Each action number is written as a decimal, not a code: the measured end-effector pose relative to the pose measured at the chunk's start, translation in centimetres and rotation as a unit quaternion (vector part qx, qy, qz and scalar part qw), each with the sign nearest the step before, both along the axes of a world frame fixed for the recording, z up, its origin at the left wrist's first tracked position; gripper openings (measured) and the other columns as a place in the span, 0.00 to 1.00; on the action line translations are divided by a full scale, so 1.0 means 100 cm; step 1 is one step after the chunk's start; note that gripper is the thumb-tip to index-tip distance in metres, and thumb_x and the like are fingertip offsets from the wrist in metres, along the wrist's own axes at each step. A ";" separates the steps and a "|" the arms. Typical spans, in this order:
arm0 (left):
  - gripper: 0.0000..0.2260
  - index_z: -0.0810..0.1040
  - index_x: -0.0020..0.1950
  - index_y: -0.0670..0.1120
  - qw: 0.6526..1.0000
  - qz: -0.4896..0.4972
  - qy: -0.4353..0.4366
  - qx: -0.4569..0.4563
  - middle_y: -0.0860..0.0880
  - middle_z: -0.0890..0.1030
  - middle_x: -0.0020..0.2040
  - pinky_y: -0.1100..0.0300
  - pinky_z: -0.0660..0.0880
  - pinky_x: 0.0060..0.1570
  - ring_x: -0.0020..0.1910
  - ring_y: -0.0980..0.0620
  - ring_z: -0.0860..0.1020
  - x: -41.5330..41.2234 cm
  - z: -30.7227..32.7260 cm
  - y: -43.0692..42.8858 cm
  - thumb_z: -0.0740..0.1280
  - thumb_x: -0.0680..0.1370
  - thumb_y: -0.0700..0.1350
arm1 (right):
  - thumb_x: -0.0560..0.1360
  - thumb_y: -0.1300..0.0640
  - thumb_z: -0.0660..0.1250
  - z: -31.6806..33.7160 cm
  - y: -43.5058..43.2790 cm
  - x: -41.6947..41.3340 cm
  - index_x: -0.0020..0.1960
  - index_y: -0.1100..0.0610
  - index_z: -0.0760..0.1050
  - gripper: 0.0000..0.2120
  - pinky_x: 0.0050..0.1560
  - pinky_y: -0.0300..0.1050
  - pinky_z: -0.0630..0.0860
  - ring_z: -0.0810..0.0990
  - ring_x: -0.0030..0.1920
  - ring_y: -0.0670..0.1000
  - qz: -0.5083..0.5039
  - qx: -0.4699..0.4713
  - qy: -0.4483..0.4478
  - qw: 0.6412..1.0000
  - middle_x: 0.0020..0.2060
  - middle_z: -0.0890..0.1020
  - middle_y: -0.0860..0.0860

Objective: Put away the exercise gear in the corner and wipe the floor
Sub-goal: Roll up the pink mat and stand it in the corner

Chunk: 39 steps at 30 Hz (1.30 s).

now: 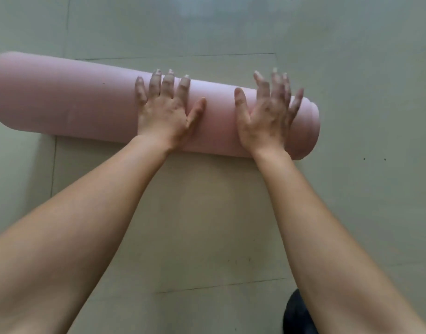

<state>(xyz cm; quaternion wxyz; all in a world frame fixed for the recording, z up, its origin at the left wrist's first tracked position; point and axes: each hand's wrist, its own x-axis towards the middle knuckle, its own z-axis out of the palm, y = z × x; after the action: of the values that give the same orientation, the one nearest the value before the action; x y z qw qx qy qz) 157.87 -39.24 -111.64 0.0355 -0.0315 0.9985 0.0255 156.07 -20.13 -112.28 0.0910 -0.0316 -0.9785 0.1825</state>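
Dark shape (297, 314); left hand (165, 114), right hand (265, 119) atop mat (62, 100).

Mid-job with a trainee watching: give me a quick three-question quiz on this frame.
1. True or false: the left hand and right hand clutch the pink rolled mat with curled fingers.
2. Where does the mat lie? A) on the tiled floor B) on a table C) propped against a wall
3. Fill in: the dark object at the bottom edge sits beside the ___ forearm.
Key: 1 false, both hands press flat on the mat, fingers straight and spread. 2 A. 3 right.
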 end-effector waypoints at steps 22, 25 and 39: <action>0.29 0.53 0.80 0.51 0.962 0.117 -0.172 0.178 0.41 0.49 0.80 0.43 0.41 0.75 0.79 0.45 0.45 0.059 0.096 0.032 0.51 0.82 0.61 | 0.48 0.37 0.85 0.112 0.086 0.083 0.49 0.46 0.73 0.36 0.59 0.49 0.79 0.82 0.52 0.48 -0.291 -0.449 -0.131 0.834 0.51 0.81 0.44; 0.25 0.59 0.79 0.50 0.919 0.206 -0.129 0.311 0.42 0.55 0.80 0.47 0.48 0.77 0.79 0.45 0.51 0.078 0.201 0.035 0.56 0.83 0.54 | 0.50 0.35 0.83 0.238 0.072 0.083 0.52 0.52 0.74 0.38 0.61 0.46 0.76 0.79 0.54 0.49 -0.222 -0.356 -0.069 0.905 0.56 0.78 0.50; 0.34 0.79 0.65 0.52 0.593 0.330 -0.124 0.724 0.49 0.81 0.62 0.43 0.65 0.70 0.65 0.51 0.77 0.156 0.464 0.011 0.40 0.80 0.67 | 0.69 0.41 0.77 0.455 0.000 0.186 0.77 0.57 0.61 0.44 0.74 0.58 0.65 0.56 0.79 0.57 0.262 -0.250 -0.072 0.929 0.79 0.56 0.59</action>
<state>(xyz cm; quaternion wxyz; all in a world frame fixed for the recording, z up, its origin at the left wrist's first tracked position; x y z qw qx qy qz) 173.50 -38.19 -65.22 0.1588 -0.3260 0.5587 0.7459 174.64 -20.18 -66.76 -0.0421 0.1908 -0.8784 0.4361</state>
